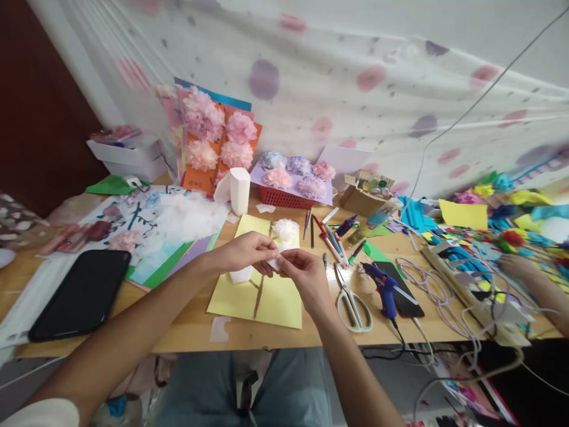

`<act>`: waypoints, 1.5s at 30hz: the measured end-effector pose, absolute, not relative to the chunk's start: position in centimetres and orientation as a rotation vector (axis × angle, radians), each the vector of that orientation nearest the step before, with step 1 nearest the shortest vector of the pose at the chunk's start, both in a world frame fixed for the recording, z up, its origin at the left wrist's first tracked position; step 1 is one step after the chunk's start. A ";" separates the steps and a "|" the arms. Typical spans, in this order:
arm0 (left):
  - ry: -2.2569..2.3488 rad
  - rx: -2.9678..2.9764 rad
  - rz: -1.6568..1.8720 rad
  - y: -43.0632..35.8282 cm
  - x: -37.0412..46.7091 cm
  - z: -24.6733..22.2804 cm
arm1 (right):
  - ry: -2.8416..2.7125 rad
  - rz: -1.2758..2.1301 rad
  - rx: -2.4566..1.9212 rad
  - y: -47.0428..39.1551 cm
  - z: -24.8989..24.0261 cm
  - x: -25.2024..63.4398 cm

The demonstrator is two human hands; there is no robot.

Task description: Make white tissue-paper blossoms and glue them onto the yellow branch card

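Observation:
My left hand (pixel 252 249) and my right hand (pixel 302 270) meet over a yellow sheet of paper (pixel 280 302). Between their fingertips both pinch a small piece of white tissue paper (pixel 274 262). A brown stem line runs down the yellow sheet. At the sheet's upper part sits a fluffy white paper flower (pixel 285 229), just beyond my fingers. Some white paper (pixel 241 274) lies under my left hand, partly hidden by it. A cut white scrap (pixel 219 329) rests near the table edge.
White-handled scissors (pixel 354 305), a blue glue gun (pixel 384 290) and pens (pixel 331 240) lie to the right, beside a power strip (pixel 471 296) with tangled cables. Another person's hand (pixel 518 267) is at far right. A black tablet (pixel 82 293) and white fluff (pixel 189 219) are at left.

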State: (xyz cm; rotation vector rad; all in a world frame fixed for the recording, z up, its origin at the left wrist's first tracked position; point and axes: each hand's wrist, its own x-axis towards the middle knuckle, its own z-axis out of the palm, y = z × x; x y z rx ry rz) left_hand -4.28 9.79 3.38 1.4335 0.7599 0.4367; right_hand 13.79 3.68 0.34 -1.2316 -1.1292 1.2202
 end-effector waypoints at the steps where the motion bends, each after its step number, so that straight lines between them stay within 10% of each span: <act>1: 0.757 1.418 0.444 9.6 -4.4 3.4 | -1.109 1.222 -1.226 3.4 0.2 13.7; 30: 0.833 1.292 0.777 6.5 -3.8 1.0 | -1.355 0.685 -1.185 -0.9 -1.5 12.5; 45: 0.816 1.478 0.801 6.2 -4.3 0.3 | -0.979 1.264 -1.239 0.2 0.1 12.7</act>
